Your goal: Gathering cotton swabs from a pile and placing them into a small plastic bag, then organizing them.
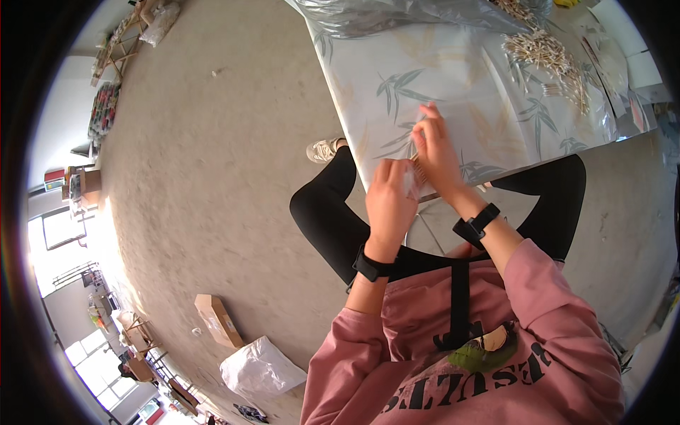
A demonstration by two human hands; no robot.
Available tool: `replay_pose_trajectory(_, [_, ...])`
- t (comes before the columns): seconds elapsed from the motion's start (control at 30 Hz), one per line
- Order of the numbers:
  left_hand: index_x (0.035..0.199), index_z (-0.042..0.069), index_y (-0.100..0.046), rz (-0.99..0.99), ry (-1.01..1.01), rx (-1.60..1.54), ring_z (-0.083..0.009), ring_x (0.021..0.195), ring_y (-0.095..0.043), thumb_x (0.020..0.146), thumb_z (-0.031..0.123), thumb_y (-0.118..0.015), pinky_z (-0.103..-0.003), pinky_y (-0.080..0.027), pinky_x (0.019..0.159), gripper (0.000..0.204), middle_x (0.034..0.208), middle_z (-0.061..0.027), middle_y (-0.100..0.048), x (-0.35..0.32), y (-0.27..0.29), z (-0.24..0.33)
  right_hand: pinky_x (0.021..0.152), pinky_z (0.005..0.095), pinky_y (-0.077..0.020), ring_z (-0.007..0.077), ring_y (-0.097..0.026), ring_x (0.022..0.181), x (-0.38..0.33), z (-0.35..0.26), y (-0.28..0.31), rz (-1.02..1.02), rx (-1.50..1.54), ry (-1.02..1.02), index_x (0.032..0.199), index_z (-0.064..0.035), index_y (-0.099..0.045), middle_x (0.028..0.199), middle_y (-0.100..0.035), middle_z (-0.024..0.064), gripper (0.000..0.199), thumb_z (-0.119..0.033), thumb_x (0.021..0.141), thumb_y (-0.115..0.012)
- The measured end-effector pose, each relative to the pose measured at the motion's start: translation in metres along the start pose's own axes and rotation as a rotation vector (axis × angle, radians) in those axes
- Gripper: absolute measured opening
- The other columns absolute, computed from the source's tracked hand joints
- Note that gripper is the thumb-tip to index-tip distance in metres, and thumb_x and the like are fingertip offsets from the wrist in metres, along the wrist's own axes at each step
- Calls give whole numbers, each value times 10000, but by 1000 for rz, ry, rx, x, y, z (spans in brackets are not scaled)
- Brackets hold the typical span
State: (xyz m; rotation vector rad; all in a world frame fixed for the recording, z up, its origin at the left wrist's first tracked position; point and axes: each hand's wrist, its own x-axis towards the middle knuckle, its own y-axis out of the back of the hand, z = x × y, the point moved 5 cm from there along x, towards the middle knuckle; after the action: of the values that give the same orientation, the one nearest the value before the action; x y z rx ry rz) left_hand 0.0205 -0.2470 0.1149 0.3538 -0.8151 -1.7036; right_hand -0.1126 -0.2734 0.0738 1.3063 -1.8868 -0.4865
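Observation:
Both my hands meet over the near left corner of the table (pixel 460 78), which has a white leaf-patterned cover. My left hand (pixel 391 195) is curled closed around a small clear plastic bag (pixel 411 180). Thin brownish sticks (pixel 419 168), looking like a small bundle of cotton swabs, show between my hands, partly hidden. My right hand (pixel 435 152) is beside the bundle, its fingers stretched forward and apart, slightly blurred. A loose heap of cotton swabs (pixel 542 53) lies at the far right of the table, with a small row of swabs (pixel 552 90) near it.
Grey plastic sheeting (pixel 397 18) covers the table's far edge. White boxes (pixel 623 35) stand at the far right. On the concrete floor to the left are an open cardboard box (pixel 217 320) and a white plastic sack (pixel 261 368). My knees are under the table edge.

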Motion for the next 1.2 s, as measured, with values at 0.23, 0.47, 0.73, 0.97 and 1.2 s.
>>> replay_pose_trajectory(0.23, [981,48,-633,40,-29,82,-319,857,-621,778,56,-706,-397,-512,700,216,937,-103,-597,-15,-15,-1,1091,470,-413,326,-449,1347,-8,-1,30,-295,88,244,1140,-51,-608,1355,-553,96,209,-120,944,-600])
replay_pose_trajectory(0.47, [974,34,-621,47,-21,107,-299,846,-608,791,13,-648,-405,-504,700,186,918,-97,-589,-5,-13,-5,1089,450,-428,311,-483,1319,-22,-4,31,-278,-1,236,1188,-70,-635,1356,-563,92,271,-98,919,-622])
replay_pose_trajectory(0.73, [1039,42,-622,77,61,22,-315,873,-608,759,41,-729,-401,-507,726,300,976,-120,-581,-9,-1,-1,1065,434,-432,350,-485,1302,-24,-2,41,-173,88,107,1268,-47,-570,1342,-552,138,351,-102,926,-628])
replay_pose_trajectory(0.97, [1169,43,-573,202,89,303,-336,1018,-544,681,12,-704,-421,-449,927,506,1080,-123,-575,17,39,-23,1030,425,-443,353,-495,1279,-23,4,63,-73,240,-49,1293,-30,-535,1340,-539,162,352,-116,958,-601])
replay_pose_trajectory(1.2, [1229,61,-550,13,-77,263,-360,1163,-498,677,70,-720,-461,-386,1023,578,1203,-154,-574,87,20,-20,1026,420,-442,352,-501,1268,-30,6,58,-98,167,-63,1284,-31,-533,1340,-536,161,358,-106,942,-610])
